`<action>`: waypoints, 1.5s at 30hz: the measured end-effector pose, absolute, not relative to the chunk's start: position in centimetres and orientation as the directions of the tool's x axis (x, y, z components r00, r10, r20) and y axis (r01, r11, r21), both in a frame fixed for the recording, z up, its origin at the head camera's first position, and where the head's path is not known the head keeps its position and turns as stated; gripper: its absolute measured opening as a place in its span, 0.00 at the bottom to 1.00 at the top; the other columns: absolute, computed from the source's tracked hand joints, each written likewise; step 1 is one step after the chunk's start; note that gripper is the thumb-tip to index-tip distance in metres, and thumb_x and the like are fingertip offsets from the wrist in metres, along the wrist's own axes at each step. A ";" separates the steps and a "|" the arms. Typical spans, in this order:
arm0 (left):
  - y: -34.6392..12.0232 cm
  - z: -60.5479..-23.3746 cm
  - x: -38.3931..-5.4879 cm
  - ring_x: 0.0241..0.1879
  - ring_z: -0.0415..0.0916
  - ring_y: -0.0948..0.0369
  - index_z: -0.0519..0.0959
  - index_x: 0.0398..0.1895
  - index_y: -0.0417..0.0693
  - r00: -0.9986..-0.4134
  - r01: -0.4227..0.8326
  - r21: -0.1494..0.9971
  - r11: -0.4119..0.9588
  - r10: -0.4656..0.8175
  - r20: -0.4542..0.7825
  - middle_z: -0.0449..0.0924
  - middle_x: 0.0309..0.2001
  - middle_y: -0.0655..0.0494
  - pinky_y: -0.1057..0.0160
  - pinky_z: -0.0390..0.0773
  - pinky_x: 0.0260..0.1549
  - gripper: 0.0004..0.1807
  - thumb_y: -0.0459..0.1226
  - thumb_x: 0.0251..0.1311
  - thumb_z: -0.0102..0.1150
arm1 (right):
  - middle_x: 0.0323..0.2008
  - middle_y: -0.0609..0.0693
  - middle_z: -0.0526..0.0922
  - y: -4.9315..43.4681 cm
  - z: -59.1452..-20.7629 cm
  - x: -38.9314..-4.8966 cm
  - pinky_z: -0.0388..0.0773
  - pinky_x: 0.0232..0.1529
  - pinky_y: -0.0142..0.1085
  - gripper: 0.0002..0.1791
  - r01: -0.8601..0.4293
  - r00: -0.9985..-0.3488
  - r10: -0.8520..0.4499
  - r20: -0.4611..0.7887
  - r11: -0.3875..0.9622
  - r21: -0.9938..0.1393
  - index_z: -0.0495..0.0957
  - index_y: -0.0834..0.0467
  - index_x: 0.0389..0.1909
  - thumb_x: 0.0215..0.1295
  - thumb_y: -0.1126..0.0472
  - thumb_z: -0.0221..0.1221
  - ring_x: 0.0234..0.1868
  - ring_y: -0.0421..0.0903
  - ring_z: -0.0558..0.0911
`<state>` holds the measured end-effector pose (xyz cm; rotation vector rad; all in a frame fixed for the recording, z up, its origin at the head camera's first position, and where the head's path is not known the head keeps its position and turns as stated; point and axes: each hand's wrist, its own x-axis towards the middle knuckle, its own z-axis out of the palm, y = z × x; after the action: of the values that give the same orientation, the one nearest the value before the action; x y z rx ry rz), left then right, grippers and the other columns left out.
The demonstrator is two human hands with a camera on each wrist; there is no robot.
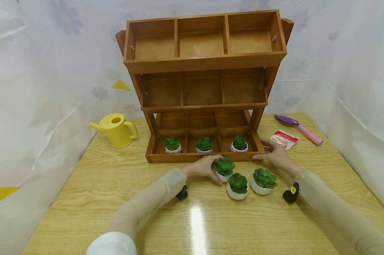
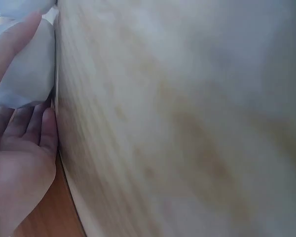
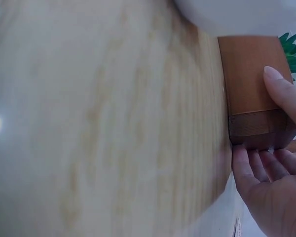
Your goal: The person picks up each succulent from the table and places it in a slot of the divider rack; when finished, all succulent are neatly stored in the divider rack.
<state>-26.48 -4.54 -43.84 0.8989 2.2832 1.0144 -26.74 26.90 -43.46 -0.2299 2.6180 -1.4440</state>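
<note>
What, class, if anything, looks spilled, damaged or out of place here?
Nothing stands out: no spill or damage shows. Three potted plants sit upright in the wooden shelf; three more plants are in front of it, one held by the left hand.

Camera placement check, referenced to the wooden shelf (image 1: 202,90).
Head: in front of and above the shelf, facing forward and down, far enough back to frame it whole. Left wrist: low and close before the shelf, rolled sideways; shares a white pot (image 2: 27,69) with head. Right wrist: low, rolled, close to the shelf's right front corner, which head also shows.
</note>
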 end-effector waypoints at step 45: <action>-9.7 -42.5 -24.7 0.49 0.74 0.59 0.73 0.52 0.48 -0.764 0.637 0.707 0.308 0.373 0.526 0.76 0.48 0.53 0.51 0.72 0.53 0.34 0.39 0.38 0.79 | 0.70 0.64 0.61 27.1 -43.8 -27.0 0.69 0.59 0.57 0.50 -0.076 -0.979 -0.201 -0.042 0.545 -0.835 0.54 0.61 0.73 0.55 0.49 0.69 0.66 0.66 0.65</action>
<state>-24.68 -9.73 -42.53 1.0886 2.7426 1.7050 -26.95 27.12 -43.81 -0.2386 2.6420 -1.4182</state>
